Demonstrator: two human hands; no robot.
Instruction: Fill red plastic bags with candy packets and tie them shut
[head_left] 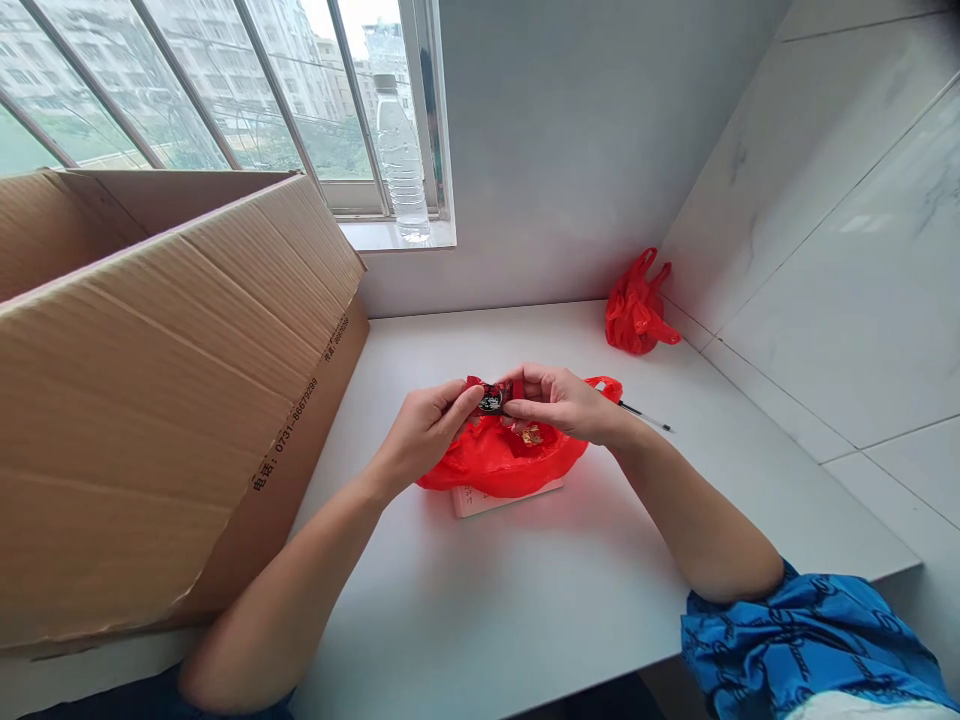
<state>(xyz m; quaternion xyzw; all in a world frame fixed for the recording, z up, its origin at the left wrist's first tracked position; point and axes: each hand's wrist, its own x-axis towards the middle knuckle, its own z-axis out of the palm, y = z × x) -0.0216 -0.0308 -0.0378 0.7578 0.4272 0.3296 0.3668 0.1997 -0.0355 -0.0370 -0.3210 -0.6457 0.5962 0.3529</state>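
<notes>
Between my two hands is a small wrapped candy (491, 399) with a red and black wrapper. My left hand (429, 428) pinches its left end between thumb and fingers. At the other end, my right hand (559, 402) grips the wrapper the same way. Just below them a red plastic bag (495, 465) lies spread on the table, with a gold-coloured wrapped piece (532, 435) showing in its opening. Beneath the bag, the edge of a pinkish book or pad (506, 501) sticks out. The bag's other contents are mostly hidden by my hands.
A large open cardboard box (180, 400) takes up the left side. A black pen (646, 416) lies right of the bag. A knotted red bag (637, 305) sits in the back corner of the white table (525, 600). On the windowsill stands a clear bottle (401, 160).
</notes>
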